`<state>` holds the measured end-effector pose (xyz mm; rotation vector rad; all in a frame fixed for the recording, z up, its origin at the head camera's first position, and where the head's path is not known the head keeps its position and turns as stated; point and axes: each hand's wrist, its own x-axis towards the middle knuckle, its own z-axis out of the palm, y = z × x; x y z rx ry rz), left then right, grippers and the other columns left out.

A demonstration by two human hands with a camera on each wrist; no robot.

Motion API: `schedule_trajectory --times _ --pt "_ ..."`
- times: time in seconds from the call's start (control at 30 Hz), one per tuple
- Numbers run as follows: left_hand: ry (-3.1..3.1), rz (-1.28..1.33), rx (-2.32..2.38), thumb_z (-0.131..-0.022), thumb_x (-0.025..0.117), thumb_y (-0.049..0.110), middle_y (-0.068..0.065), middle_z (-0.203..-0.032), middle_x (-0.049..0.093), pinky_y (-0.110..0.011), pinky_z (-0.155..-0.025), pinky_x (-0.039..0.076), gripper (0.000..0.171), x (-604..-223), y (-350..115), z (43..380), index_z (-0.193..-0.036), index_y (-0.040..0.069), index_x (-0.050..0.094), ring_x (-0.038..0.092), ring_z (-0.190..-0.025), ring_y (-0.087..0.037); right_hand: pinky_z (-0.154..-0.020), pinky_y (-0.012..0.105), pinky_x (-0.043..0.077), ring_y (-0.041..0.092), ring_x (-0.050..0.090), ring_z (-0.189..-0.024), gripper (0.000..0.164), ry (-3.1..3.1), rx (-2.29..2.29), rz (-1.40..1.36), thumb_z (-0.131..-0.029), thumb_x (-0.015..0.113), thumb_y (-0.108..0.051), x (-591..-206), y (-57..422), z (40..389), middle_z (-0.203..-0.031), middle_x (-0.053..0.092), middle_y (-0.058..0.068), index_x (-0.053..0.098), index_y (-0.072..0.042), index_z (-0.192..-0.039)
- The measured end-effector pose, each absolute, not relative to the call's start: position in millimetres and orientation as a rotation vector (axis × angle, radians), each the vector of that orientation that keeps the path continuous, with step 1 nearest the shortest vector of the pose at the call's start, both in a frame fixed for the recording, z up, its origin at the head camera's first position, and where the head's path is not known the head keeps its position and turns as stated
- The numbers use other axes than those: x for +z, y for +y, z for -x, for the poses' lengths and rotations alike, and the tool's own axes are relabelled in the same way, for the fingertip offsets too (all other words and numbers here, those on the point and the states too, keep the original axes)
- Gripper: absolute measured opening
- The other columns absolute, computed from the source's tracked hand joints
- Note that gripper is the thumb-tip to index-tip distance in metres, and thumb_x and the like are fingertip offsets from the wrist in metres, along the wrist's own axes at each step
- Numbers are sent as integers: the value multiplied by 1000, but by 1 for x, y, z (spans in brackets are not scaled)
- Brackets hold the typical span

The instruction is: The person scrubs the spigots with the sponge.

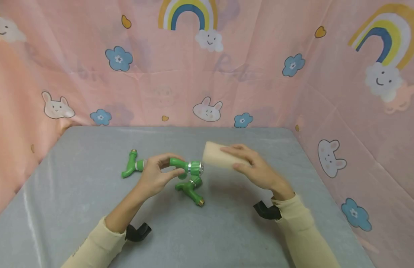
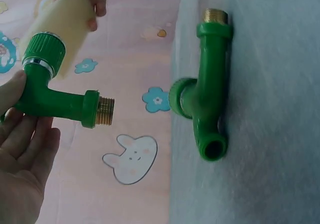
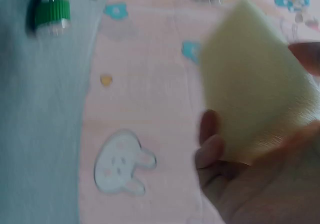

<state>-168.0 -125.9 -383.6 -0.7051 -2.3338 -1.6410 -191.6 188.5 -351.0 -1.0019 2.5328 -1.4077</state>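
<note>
My left hand (image 1: 154, 178) holds a green plastic tap (image 1: 195, 168) between thumb and fingers above the table. In the left wrist view this tap (image 2: 60, 103) shows a ribbed knob, silver ring and brass threaded end. My right hand (image 1: 260, 170) grips a cream sponge block (image 1: 218, 155) by its sides. The sponge's left end comes close to the tap's knob in the head view; in the right wrist view the sponge (image 3: 255, 83) is slightly blurred. A second green tap (image 1: 188, 190) lies on the table just below the held one.
Another green tap (image 1: 130, 165) lies on the grey table (image 1: 227, 230) behind the left hand, partly hidden by it. A pink printed curtain (image 1: 143, 85) hangs at the back and sides. Black camera mounts (image 1: 138, 232) stick out at both wrists.
</note>
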Motion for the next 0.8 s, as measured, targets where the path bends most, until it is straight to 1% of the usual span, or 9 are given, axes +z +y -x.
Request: schedule_trajectory --times 0.07,0.1,0.23,0.3,0.4,0.53,0.67,0.73,0.8 --pt "-2347 680 -1685 -89 76 5 -12 -103 76 -46 -101 57 17 -384 -126 168 -105 3 72 70 -100 -5 -88 36 50 28 51 -114 50 2538 -1464 1033 -99 57 -8 -352 179 186 -151 46 10 53 -18 -148" --pt "-2356 667 -1704 -91 74 6 -13 -103 75 -44 -99 58 15 -385 -125 168 -106 3 71 71 -100 -8 -88 36 50 27 51 -114 52 2549 -1484 1058 -98 59 -9 -353 173 183 -151 45 10 52 -18 -149" --pt "-2380 615 -1791 -99 64 7 -18 -106 73 -34 -89 62 14 -385 -122 168 -110 0 64 75 -99 -25 -93 42 49 29 47 -126 57 2614 -1505 1164 -93 66 -8 -357 154 171 -152 40 10 53 -19 -148" --pt "-2365 573 -1854 -101 61 8 -20 -106 73 -33 -84 63 14 -385 -121 168 -112 -1 61 76 -97 -30 -95 43 49 31 46 -130 58 2656 -1483 1211 -92 69 -8 -360 149 168 -151 39 12 54 -18 -146" --pt "-2307 502 -1951 -102 60 9 -18 -104 74 -31 -81 64 15 -385 -124 170 -111 -3 59 76 -91 -21 -94 43 50 32 45 -131 58 2694 -1476 1225 -91 72 -9 -363 143 167 -150 39 14 55 -18 -146" --pt "-2261 371 -2034 -102 62 12 -3 -97 77 -28 -83 62 18 -381 -127 171 -109 -4 59 73 -90 -6 -89 42 51 36 46 -129 60 2727 -1520 1184 -91 72 -8 -367 138 169 -150 39 16 52 -17 -147" --pt "-2261 242 -2115 -101 62 14 9 -92 76 -27 -82 62 22 -379 -128 171 -113 -4 61 72 -87 -3 -84 40 53 38 51 -123 65 2781 -1506 1162 -91 72 -9 -374 133 170 -150 38 22 46 -15 -150" --pt "-2223 188 -2201 -102 62 13 11 -91 75 -28 -81 63 21 -378 -127 171 -114 -3 60 72 -86 -4 -84 40 54 38 53 -120 69 2797 -1491 1159 -91 71 -10 -378 130 170 -151 38 23 42 -14 -153" --pt "-2145 136 -2310 -102 60 11 12 -90 75 -30 -82 63 16 -379 -126 172 -112 -1 60 73 -86 -5 -85 41 54 37 53 -118 71 2774 -1501 1150 -93 69 -10 -381 127 170 -151 37 23 37 -14 -156"
